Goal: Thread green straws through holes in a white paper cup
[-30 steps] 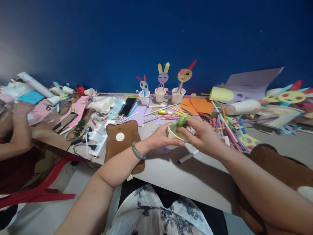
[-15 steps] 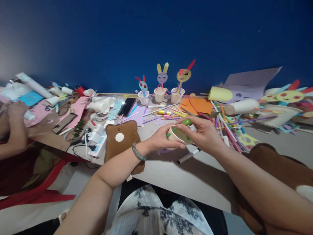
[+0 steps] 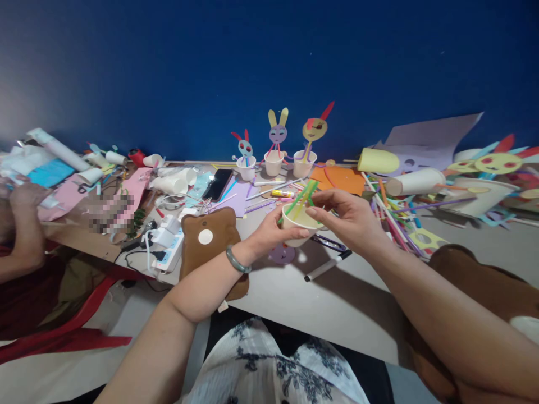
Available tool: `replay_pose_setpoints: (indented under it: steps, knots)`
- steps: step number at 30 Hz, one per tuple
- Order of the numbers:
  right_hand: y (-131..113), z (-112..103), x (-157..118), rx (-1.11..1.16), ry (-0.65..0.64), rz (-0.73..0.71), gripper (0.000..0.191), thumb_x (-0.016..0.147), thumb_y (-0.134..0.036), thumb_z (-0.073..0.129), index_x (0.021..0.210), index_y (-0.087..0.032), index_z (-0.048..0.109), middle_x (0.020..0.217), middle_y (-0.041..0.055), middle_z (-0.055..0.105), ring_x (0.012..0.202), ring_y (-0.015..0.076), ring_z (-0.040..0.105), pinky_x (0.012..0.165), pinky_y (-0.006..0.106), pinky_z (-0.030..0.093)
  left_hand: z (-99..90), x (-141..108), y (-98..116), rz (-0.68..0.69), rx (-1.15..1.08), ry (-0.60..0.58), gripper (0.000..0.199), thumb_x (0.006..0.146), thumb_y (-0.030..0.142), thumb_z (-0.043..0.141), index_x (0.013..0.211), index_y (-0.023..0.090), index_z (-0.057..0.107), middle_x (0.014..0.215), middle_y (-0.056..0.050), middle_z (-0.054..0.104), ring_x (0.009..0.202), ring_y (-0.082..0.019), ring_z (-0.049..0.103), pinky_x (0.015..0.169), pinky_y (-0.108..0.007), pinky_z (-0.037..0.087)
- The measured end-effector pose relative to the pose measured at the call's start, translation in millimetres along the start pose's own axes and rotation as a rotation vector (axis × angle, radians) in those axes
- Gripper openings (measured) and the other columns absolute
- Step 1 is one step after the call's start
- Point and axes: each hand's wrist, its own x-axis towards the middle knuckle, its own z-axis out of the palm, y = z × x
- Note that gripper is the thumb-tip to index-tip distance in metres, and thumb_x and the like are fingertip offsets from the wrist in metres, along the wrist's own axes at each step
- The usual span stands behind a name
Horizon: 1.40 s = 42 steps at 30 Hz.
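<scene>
My left hand point(image 3: 280, 230) is wrapped round the left side of a white paper cup point(image 3: 300, 238), tilted slightly. Green and yellow pipe cleaners point(image 3: 301, 205) stand up out of the cup, and green ends stick out through its sides. At the cup's right rim, the thumb and fingers of my right hand point(image 3: 347, 219) close on the edge beside a green stem. Below the cup lie a round purple paper face point(image 3: 282, 254) and a white marker with a black cap point(image 3: 328, 266). A dark-looped tool point(image 3: 329, 242), perhaps scissors, is partly hidden behind the cup.
Three paper-faced figures in cups point(image 3: 274, 164) stand along the blue wall. Loose pipe cleaners point(image 3: 393, 221) and an orange sheet point(image 3: 339, 178) lie on the right. A brown bear-shaped pad point(image 3: 210, 247), a power strip point(image 3: 172, 249) and a phone point(image 3: 219, 185) are on the left, with another person's arm point(image 3: 25, 224) beyond.
The cup has turned more upright, and the green and yellow stems now rise above its rim. My right hand has shifted from over the cup's mouth to its right rim.
</scene>
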Motion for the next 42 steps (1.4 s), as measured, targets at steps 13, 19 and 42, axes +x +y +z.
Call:
replay_pose_setpoints:
  steps: [13, 19, 42]
  knots:
    - [20, -3, 11, 0.013, -0.023, 0.163, 0.029, 0.079, -0.048, 0.073, 0.076, -0.021, 0.060, 0.064, -0.0017, 0.055, 0.056, 0.0127, 0.046, 0.051, 0.028, 0.036, -21.1, 11, 3, 0.051, 0.098, 0.160, 0.061, 0.067, 0.054, 0.087, 0.106, 0.017, 0.060, 0.108, -0.007, 0.066, 0.100, -0.018, 0.061, 0.094, -0.034, 0.048]
    - [19, -2, 11, 0.009, -0.125, 0.139, 0.027, 0.078, -0.045, 0.074, 0.076, -0.020, 0.065, 0.066, 0.0004, 0.062, 0.058, 0.0135, 0.052, 0.054, 0.028, 0.040, -32.3, 16, 8, 0.135, 0.217, 0.058, 0.060, 0.077, 0.060, 0.078, 0.118, 0.020, 0.061, 0.125, -0.011, 0.064, 0.114, -0.022, 0.061, 0.098, -0.036, 0.049]
    - [25, 6, 8, 0.067, -0.238, 0.099, 0.032, 0.082, -0.051, 0.072, 0.088, -0.020, 0.076, 0.076, 0.0037, 0.072, 0.065, 0.0172, 0.064, 0.062, 0.032, 0.055, -19.9, 6, 23, 0.179, 0.275, 0.019, 0.062, 0.063, 0.054, 0.089, 0.107, 0.015, 0.067, 0.113, -0.012, 0.073, 0.105, -0.027, 0.069, 0.102, -0.046, 0.051]
